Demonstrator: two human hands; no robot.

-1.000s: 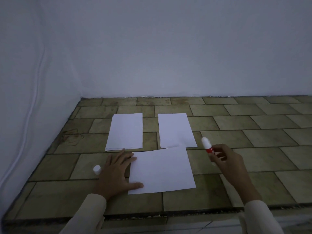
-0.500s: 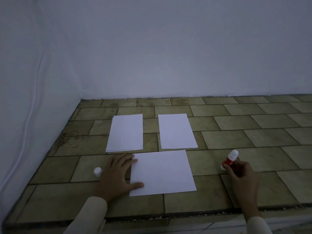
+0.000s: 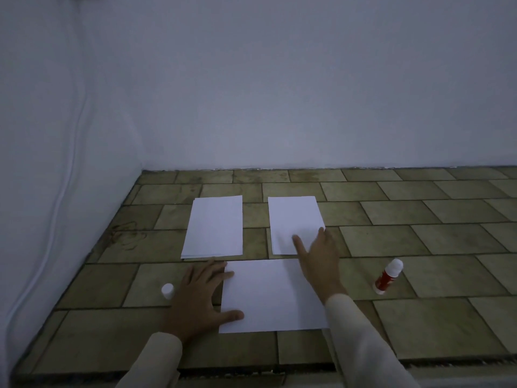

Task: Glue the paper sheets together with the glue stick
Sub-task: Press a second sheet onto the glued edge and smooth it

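Your right hand (image 3: pixel 321 261): released glue stick (image 3: pixel 388 276), fingers spread flat on far sheet (image 3: pixel 292 219) beyond near sheet (image 3: pixel 274 295). Your left hand (image 3: pixel 198 298): flat, pinned near sheet's left edge. Glue stick: stood right of near sheet. Gluing likely done; joining next.

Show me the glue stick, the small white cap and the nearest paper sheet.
glue stick (image 3: pixel 386 278), head view, on its red body.
small white cap (image 3: pixel 167 289), head view, on its top.
nearest paper sheet (image 3: pixel 275 296), head view, on its bare middle.
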